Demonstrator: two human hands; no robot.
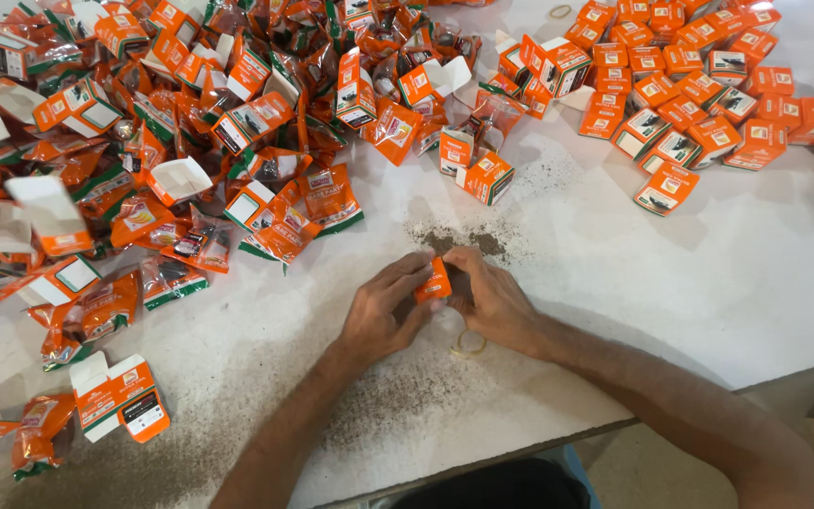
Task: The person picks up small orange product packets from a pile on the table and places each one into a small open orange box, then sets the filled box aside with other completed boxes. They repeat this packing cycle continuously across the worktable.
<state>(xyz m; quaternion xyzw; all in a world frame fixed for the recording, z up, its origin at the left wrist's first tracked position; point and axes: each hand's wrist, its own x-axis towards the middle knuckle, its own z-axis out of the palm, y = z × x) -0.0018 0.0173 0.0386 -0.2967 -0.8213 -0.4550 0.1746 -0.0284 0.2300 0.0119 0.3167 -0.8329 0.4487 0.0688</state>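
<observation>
Small orange carton (434, 281) sits right in the middle of the white table (708, 273), pinched between both hands just above the tabletop. The left hand (383, 311) has its fingers curled snug around the carton's left side, thumb tucked underneath, and the right hand (492, 297) is closed on the other side with its fingertips pressed against the box edge. So both hands are gripping the same little box, fingers narrow, nothing spread out.

Right below the hands there's a rubber band (468, 343) lying flat on the table, touching or nearly touching the right palm, hard to say which. Just above the hands is a patch of dark spilled powder (468, 240). Up top left is a huge messy heap of open cartons and foil pouches (190, 141), and top right is a tidier bunch of closed cartons (699, 85). One open carton (122, 396) lies alone near the bottom left.
</observation>
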